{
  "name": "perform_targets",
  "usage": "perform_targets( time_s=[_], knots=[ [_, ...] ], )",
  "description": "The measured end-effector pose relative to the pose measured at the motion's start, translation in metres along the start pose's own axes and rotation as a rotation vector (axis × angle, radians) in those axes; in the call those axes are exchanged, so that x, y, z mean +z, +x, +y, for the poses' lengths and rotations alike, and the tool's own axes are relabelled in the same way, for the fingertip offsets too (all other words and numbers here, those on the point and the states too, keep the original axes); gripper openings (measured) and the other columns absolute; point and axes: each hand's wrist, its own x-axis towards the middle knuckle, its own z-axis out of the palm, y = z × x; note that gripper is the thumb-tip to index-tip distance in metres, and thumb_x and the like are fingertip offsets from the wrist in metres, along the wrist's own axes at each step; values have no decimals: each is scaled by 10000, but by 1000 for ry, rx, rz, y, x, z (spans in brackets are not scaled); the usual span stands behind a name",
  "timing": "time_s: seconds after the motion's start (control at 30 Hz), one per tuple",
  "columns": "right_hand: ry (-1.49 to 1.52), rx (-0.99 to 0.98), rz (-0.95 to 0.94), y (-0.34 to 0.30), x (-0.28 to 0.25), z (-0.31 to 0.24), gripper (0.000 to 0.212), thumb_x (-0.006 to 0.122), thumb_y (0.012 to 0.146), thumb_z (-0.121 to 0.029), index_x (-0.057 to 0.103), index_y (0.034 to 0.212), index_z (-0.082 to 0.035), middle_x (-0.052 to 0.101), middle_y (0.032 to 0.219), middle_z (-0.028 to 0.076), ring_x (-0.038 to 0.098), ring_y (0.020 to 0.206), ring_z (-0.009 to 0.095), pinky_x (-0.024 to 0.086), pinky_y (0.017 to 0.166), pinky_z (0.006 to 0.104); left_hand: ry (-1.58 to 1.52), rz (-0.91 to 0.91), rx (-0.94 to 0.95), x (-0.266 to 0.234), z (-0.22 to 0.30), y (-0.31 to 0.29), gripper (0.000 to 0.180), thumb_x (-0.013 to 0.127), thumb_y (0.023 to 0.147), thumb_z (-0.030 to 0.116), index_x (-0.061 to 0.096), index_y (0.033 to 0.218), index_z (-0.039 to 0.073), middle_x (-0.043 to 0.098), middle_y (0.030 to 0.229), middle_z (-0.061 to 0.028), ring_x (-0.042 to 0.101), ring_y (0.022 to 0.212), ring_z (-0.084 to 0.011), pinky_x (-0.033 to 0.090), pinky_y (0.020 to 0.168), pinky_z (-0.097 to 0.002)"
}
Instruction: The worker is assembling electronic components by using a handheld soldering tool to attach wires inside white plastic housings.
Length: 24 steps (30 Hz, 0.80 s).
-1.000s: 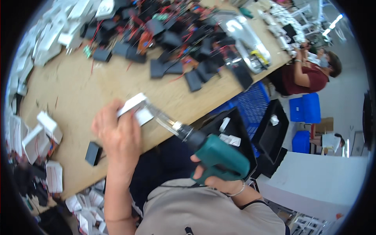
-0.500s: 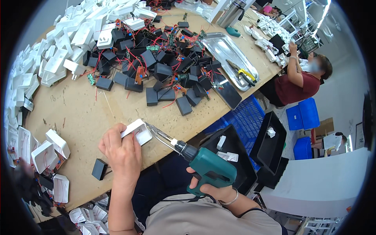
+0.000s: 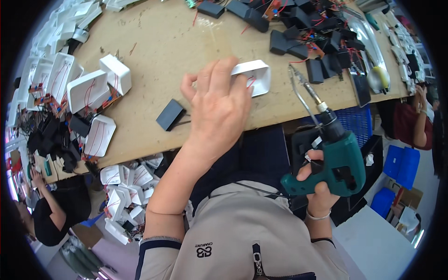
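My left hand [image 3: 217,102] grips a small white plastic casing [image 3: 263,78] by its near-left side, tilted above the wooden table. Red wire shows inside its hollow; the fingers hide the rest. In my right hand [image 3: 320,193] is a green pistol-shaped soldering gun [image 3: 346,158], its handle wrapped by my fingers. The metal tip and the thin feed tube beside it point away from me, apart from the casing and to its right. A black box [image 3: 171,115] with a dark lead lies on the table, left of my left wrist.
Black boxes [image 3: 298,18] with red wires and boards are heaped at the far right. White casings with wires [image 3: 88,91] crowd the left, and more [image 3: 126,186] sit below the table edge. Pliers [image 3: 379,79] lie near a metal tray [image 3: 366,35]. Co-workers are at both sides.
The soldering gun's tip has left the casing and moved right. My left hand still holds the casing. The whole view has swung, bringing more of the table's left side into sight.
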Motion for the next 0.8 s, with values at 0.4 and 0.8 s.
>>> perform_targets(
  time_s=[0.4, 0.8],
  knots=[
    [14, -84, -48, -1, 0, 7, 692, 656, 759, -329, 322, 1214, 70, 513, 1070, 241, 599, 696, 175, 515, 557, 245, -128, -104, 51, -7, 2, -29, 337, 575, 652, 58, 595, 987, 36, 481, 852, -47, 479, 790, -202, 346, 671, -322],
    [-1, -87, -65, 2, -6, 13, 692, 650, 762, -334, 315, 1225, 58, 510, 1082, 242, 604, 685, 174, 515, 542, 240, -120, 158, 177, 7, -5, -26, 339, 580, 643, 57, 585, 982, 45, 524, 779, -26, 507, 665, -162, 357, 610, -296]
  ],
)
